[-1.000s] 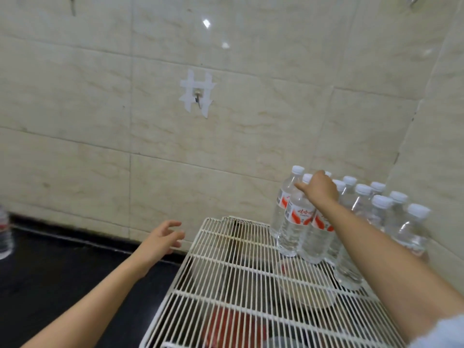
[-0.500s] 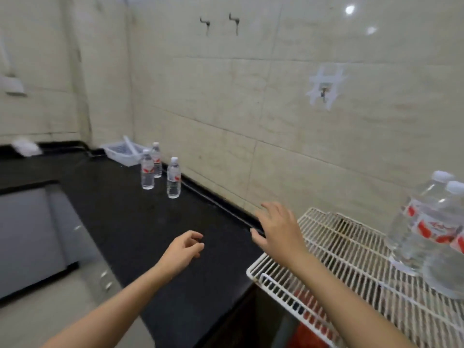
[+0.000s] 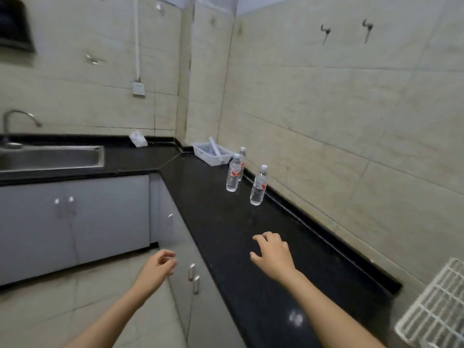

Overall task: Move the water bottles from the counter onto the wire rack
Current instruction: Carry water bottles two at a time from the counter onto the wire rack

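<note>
Three clear water bottles with white caps and red labels stand on the black counter [image 3: 226,222] by the right wall: the nearest bottle [image 3: 258,185], a second bottle [image 3: 233,173] and a third bottle [image 3: 242,159] partly behind it. My right hand [image 3: 272,252] hovers over the counter, empty, fingers spread, well short of the nearest bottle. My left hand [image 3: 157,266] hangs over the floor beside the cabinets, fingers loosely curled, holding nothing. Only a corner of the white wire rack [image 3: 437,310] shows at the lower right.
A white plastic basket [image 3: 212,153] sits behind the bottles in the counter's corner. A steel sink [image 3: 50,156] with a tap [image 3: 17,119] lies at the left. Grey cabinets [image 3: 100,217] line the counter's front. A white crumpled item [image 3: 138,139] rests near the back wall.
My view has swung left from the rack to the counter. My right hand has left the bottles on the rack and moved out over the counter; my left hand has dropped lower.
</note>
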A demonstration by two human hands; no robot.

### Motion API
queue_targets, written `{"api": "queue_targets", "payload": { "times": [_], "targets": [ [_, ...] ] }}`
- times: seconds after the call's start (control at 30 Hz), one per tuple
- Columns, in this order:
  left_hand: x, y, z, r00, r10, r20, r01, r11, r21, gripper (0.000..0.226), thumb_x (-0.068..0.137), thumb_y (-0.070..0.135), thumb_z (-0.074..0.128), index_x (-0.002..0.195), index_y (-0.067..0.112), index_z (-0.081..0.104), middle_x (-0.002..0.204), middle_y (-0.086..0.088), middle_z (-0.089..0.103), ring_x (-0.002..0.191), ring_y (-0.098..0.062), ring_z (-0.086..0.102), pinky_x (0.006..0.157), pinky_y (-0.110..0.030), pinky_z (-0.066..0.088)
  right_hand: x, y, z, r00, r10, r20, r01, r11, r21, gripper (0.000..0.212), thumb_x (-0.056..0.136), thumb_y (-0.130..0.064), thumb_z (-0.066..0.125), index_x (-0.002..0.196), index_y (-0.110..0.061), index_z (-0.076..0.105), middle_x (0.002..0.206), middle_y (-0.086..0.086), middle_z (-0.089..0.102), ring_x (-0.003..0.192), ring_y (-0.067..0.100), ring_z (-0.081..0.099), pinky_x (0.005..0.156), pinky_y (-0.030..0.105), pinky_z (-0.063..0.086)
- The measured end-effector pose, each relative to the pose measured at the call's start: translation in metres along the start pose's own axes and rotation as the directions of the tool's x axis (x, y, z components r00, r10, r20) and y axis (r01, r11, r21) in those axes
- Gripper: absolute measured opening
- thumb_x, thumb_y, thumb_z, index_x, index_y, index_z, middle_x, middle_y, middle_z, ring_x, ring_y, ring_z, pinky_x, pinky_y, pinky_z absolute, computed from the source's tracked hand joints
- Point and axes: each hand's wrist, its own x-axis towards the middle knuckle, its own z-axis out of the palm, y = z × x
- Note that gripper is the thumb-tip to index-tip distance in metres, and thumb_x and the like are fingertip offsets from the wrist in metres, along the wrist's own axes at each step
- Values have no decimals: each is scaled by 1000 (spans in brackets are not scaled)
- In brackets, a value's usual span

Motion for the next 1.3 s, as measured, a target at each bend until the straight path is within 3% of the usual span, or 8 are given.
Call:
{"api": "queue_targets", "payload": {
  "times": [0.17, 0.43, 0.67, 0.87, 0.93, 1.03, 1.17, 1.3],
  "targets": [
    [45, -26, -109, 988, -42, -149, 36, 999, -39, 14, 87, -3, 49, 99, 0, 55, 88, -18, 57, 62, -19, 50, 56, -25, 34, 86, -99, 27, 998, -52, 27, 50, 997, 65, 44, 88, -34, 48, 129, -17, 43, 132, 8, 44, 124, 27, 36, 99, 40, 33],
    [98, -73, -201, 957, -147, -250, 123, 987, -107, 12, 88, 1, 47, 97, 2, 55, 79, -15, 59, 62, -22, 50, 59, -26, 31, 167, -175, 75, 983, -46, 178, 21, 990, 136, 46, 87, -34, 49, 130, -17, 44, 132, 8, 44, 125, 26, 36, 99, 39, 35],
    [164, -93, -207, 939, -253, -231, 219, 962, -165, 13, 89, 1, 47, 83, 7, 57, 70, -10, 59, 58, -22, 51, 56, -24, 30, 252, -146, 100, 970, 112, 214, -169, 948, 269, 41, 88, -30, 51, 127, -18, 47, 132, 10, 46, 126, 27, 37, 100, 38, 37],
    [289, -75, -211, 942, -233, -242, 202, 969, -145, 16, 88, -1, 48, 76, 6, 57, 63, -11, 60, 57, -21, 52, 56, -25, 32, 373, -108, 119, 959, 229, 166, -279, 857, 434, 39, 87, -26, 54, 124, -15, 50, 128, 12, 50, 121, 28, 44, 97, 37, 41],
    [341, -61, -206, 948, -223, -228, 192, 970, -147, 17, 88, -4, 47, 74, 4, 56, 59, -11, 57, 55, -21, 49, 48, -20, 38, 413, -95, 127, 952, 261, 158, -305, 815, 493, 39, 85, -25, 56, 123, -14, 52, 127, 13, 53, 120, 28, 46, 97, 37, 42],
    [418, -38, -187, 967, -186, -176, 169, 980, -104, 20, 89, -4, 45, 73, 5, 54, 62, -13, 55, 51, -19, 47, 34, -10, 33, 465, -71, 138, 931, 324, 171, -363, 756, 544, 39, 85, -23, 58, 123, -13, 52, 126, 13, 54, 121, 29, 45, 97, 38, 41],
    [499, -14, -144, 987, -148, -65, 144, 988, -53, 20, 90, 0, 44, 76, 6, 56, 66, -12, 57, 56, -22, 49, 44, -18, 38, 517, -34, 146, 890, 424, 167, -436, 688, 580, 40, 83, -19, 61, 121, -9, 54, 125, 16, 56, 119, 31, 48, 98, 38, 42],
    [556, -3, -93, 985, -151, 80, 151, 988, 14, 17, 90, -2, 43, 79, 1, 56, 66, -13, 55, 56, -20, 47, 38, -6, 35, 539, 4, 145, 850, 509, 135, -486, 662, 570, 38, 81, -16, 63, 117, -5, 56, 117, 22, 59, 111, 35, 53, 94, 37, 42]
  ]
}}
